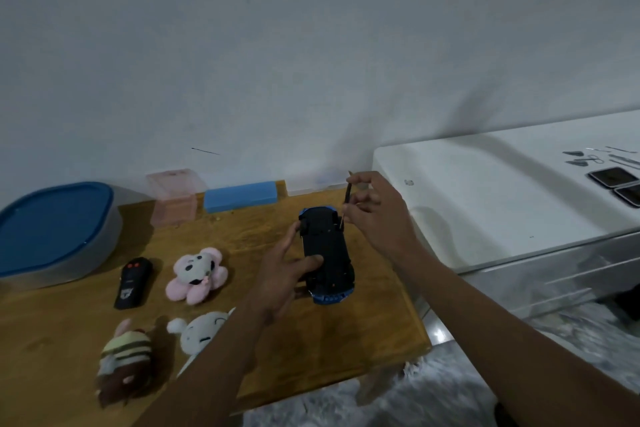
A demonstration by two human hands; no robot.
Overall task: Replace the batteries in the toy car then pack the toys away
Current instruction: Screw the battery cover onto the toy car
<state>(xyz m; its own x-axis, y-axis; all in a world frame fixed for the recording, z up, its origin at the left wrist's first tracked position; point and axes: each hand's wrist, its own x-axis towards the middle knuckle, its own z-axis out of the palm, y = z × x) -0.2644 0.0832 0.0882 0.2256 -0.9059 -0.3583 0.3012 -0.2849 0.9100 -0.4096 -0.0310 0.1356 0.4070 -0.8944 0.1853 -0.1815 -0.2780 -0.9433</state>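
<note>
The blue toy car point(325, 253) lies upside down near the right side of the wooden bench point(346, 340), black underside up, one end toward the wall and the other toward the person. The left hand point(287, 274) grips it from the left, with the thumb laid across the underside and a fingertip on the far left wheel area; the other fingers go behind the body and are hidden. The right hand point(377, 215) hovers just beyond the car's far right corner, fingers pinched together on a thin dark screwdriver point(347, 194). The tool stands nearly upright with its fine tip down at the car's edge, but whether it sits in a screw is too small to tell. No battery cover or batteries can be made out on the dark underside. To the left lie a black remote control point(133, 282) with small red buttons, a pink plush toy point(197, 274), a striped brown plush point(124, 360) that is blurred, and a white plush point(204, 331) partly covered by the left forearm. Along the wall stand a blue-lidded container point(52, 232) cut off by the frame's left edge, a pale pink box point(175, 198) and a blue foam block point(240, 196). On the right, a white cabinet point(485, 201) carries small metal tools and dark flat items — too blurred to name.
</note>
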